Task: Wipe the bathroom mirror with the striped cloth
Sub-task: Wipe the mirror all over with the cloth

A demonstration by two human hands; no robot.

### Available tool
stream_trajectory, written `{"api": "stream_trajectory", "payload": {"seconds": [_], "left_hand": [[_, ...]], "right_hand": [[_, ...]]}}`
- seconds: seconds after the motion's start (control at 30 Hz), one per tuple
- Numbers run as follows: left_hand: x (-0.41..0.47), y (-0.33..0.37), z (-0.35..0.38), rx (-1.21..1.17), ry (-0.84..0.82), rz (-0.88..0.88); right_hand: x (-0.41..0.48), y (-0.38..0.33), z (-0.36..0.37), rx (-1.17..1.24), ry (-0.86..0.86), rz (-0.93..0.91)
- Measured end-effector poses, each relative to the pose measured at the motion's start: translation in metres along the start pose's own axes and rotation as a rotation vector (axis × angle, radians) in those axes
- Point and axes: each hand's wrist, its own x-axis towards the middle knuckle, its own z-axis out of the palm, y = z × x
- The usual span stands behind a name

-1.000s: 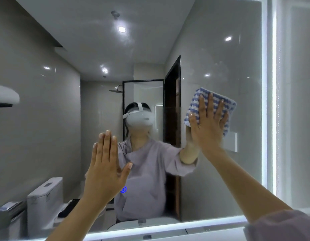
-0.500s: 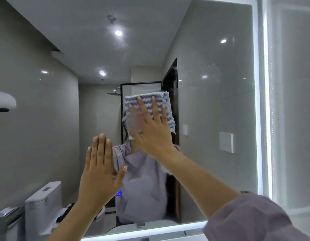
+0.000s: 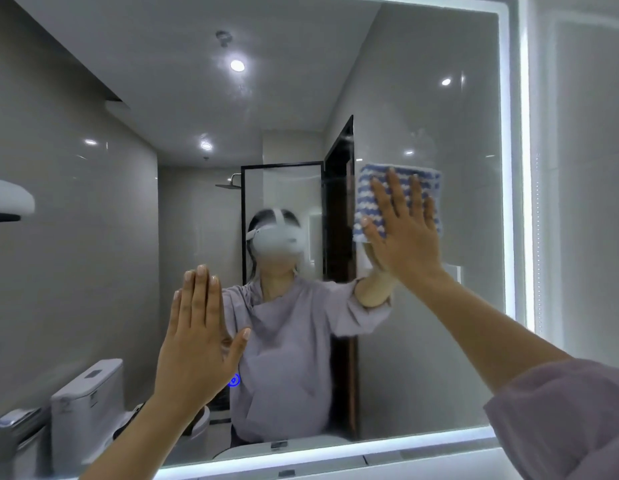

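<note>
Right hand (image 3: pixel 403 233): flat, fingers spread, palm pressing the striped cloth (image 3: pixel 398 199) against the mirror (image 3: pixel 422 358). No pinch; the cloth is trapped between palm and glass, probably so the whole folded pad bears evenly during the stroke. Cloth sits in the right-centre of the glass, at about mid-height, well inside the lit frame (image 3: pixel 519 168). Blue-and-white bands show above and to both sides of the fingers.

Left hand (image 3: pixel 199 344): open, fingers together and upright, thumb out, empty. Whether it touches the glass or hangs just before it cannot be told; likely held there as a brace or for balance while the other arm reaches across.

Counts: one cloth, one mirror, two hands, one working. In the reflection: one toilet (image 3: pixel 89 403), one shower head (image 3: pixel 228 185), three ceiling spotlights at least.

Judgement: wiping under way; faint haze above the cloth suggests that upper-right area needs passes
</note>
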Motion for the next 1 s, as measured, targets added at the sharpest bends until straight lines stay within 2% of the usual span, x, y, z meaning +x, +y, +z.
{"api": "stream_trajectory", "payload": {"seconds": [0.07, 0.17, 0.47, 0.63, 0.83, 1.0], "left_hand": [[0.001, 0.0, 0.0, -0.002, -0.013, -0.001], [0.001, -0.001, -0.001, -0.01, -0.019, -0.001], [0.013, 0.006, -0.025, -0.01, 0.004, -0.033], [0.045, 0.01, -0.041, 0.007, 0.013, 0.054], [0.081, 0.025, -0.048, -0.039, 0.023, 0.11], [0.085, 0.032, -0.036, -0.116, 0.025, 0.091]], "right_hand": [[0.002, 0.006, 0.0, 0.028, -0.025, 0.127], [0.004, 0.002, 0.0, 0.035, -0.036, 0.179], [0.005, 0.004, -0.006, 0.028, -0.121, 0.161], [0.01, 0.005, -0.01, 0.045, -0.17, 0.156], [0.025, 0.007, -0.016, 0.048, -0.141, 0.116], [0.047, 0.003, -0.021, 0.026, -0.085, 0.076]]}}
